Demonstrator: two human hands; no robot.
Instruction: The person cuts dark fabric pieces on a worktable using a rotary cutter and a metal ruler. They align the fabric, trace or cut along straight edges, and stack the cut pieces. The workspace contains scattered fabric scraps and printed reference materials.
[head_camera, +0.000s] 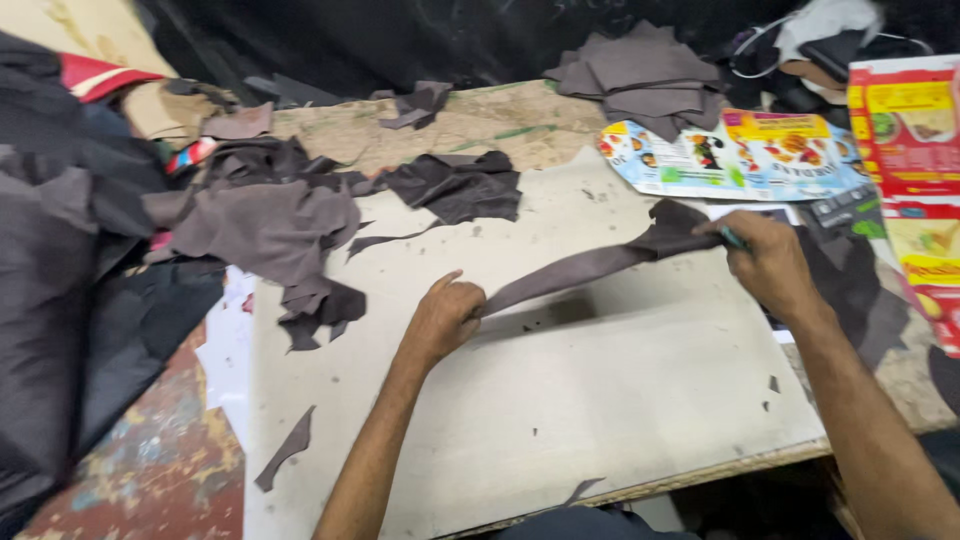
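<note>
Your left hand (443, 318) pinches one end of the long dark-brown leather strip (585, 265), which stretches toward two o'clock above the pale grey cutting board (600, 400) — keep it taut and untwisted. Your right hand (765, 262) is clenched on the far end; hold level, clear of the scrap pile (270, 215) at ten o'clock.

Two bare forearms are seen, with no sleeve reaching into view on either. The left hand (442, 318) and the right hand (768, 262) are uncovered: no glove, ring, watch or bracelet is visible on them. The fingers (452, 284) are bare as well, and their nails cannot be made out. Only a dark edge of clothing is seen at the bottom of the picture.
</note>
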